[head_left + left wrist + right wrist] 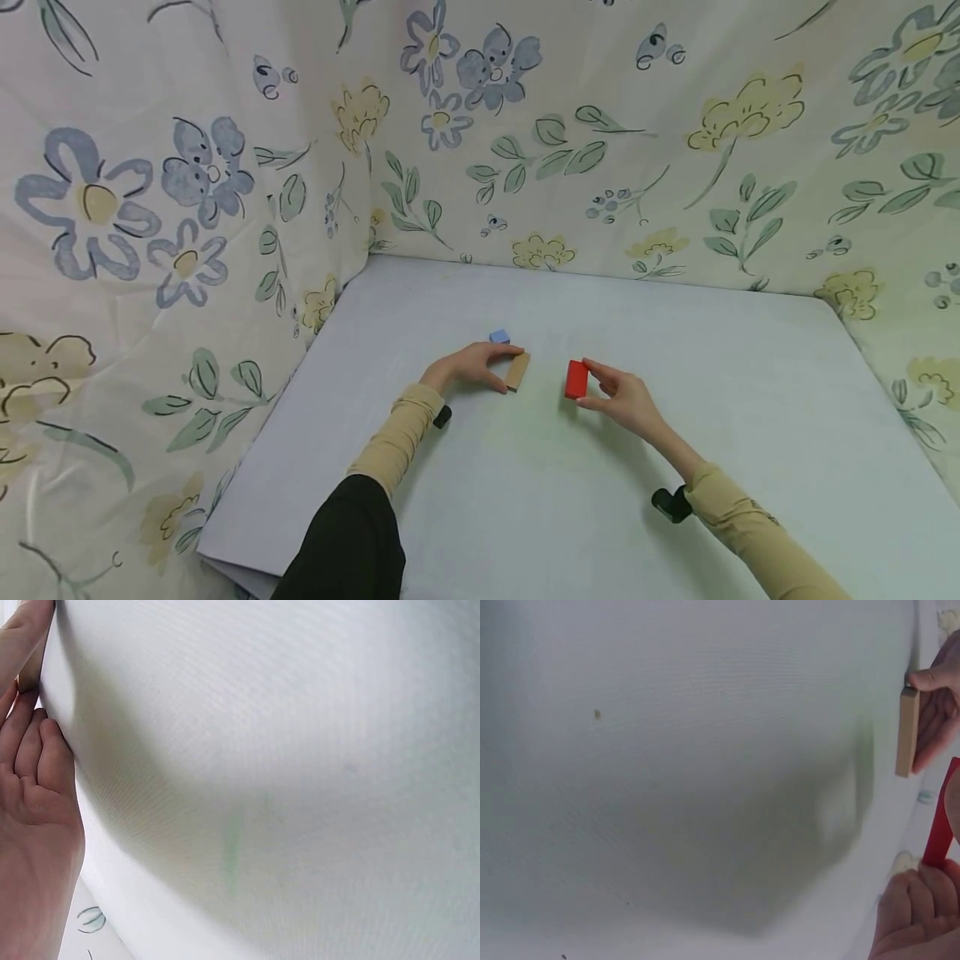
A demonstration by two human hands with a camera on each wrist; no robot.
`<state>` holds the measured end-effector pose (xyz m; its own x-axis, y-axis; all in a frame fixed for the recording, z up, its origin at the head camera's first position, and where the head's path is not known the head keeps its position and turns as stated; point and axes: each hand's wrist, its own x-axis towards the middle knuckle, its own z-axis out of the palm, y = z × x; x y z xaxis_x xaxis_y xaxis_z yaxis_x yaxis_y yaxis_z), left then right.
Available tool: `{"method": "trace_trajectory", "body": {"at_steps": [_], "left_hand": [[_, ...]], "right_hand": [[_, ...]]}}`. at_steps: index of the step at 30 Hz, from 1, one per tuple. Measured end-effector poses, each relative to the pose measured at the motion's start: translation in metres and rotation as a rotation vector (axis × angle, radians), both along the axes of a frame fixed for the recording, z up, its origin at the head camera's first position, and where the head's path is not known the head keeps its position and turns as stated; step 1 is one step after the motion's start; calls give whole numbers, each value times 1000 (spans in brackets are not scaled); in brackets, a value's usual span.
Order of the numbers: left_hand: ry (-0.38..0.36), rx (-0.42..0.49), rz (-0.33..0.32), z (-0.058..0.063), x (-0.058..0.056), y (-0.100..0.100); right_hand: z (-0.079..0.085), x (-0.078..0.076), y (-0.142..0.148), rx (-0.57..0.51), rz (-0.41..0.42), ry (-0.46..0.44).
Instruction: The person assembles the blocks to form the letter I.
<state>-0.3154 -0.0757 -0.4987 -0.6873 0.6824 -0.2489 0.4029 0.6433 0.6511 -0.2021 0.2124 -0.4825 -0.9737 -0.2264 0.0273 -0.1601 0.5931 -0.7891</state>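
In the head view my left hand [471, 364] pinches a flat, plain wooden block [517, 372] between thumb and fingertips, on or just above the white table. Just behind that hand lies a small blue block [498, 337]. A red rectangular block [576, 380] is pinched between the thumb and fingertip of my right hand [626, 404], apart from the wooden one and to its right. The right wrist view catches the red block [939, 821] and the wooden block [907, 733] at its right edge. Only part of my left hand [37, 817] enters the left wrist view.
The white table top [517, 508] spreads around both hands, with rounded far corners. Flowered cloth [570, 167] hangs behind it and along its left side. A dark wrist camera [671, 504] sits under the right forearm, another [442, 417] at the left wrist.
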Motion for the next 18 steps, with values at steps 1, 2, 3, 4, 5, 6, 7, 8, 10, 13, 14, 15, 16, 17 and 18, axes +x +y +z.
{"method": "trace_trajectory", "body": {"at_steps": [1,2,3,4,5,6,7,8,10,13,14,15,16,17,18], "left_hand": [[0,0,0,0,0,0],[0,-1,0,0,0,0],[0,-2,0,0,1,0],[1,-1,1,1,1,0],[1,0,0,1,1,0],[0,1,-1,1,1,0],[1,0,-2,1,1,1],[0,-1,-3,1,1,1],[2,1,-2,1,1,1],[5,-10,-3,1,1,1],[7,-13,-3,1,1,1],[10,-15,-4,1,1,1],[12,-16,-4,1,0,1],[11,-15,-5,1,1,1],[10,-12,-5,1,1,1]], "right_hand": [[-1,0,0,-3,1,-5],[-2,-1,0,-3,5,-9],[-3,-1,0,-4,8,-14],[-4,-1,0,-5,11,-17],[-5,-1,0,-8,14,-19],[-6,0,0,-10,17,-22],[-7,0,-1,-12,17,-24],[-7,1,-1,-10,20,-24],[-8,2,-1,-5,20,-25],[-11,2,-2,6,17,-29],[-11,2,-2,6,16,-32],[-12,2,-2,11,18,-31],[-13,1,-3,8,17,-34],[-14,1,-3,9,18,-33],[-15,1,-3,9,16,-35]]}}
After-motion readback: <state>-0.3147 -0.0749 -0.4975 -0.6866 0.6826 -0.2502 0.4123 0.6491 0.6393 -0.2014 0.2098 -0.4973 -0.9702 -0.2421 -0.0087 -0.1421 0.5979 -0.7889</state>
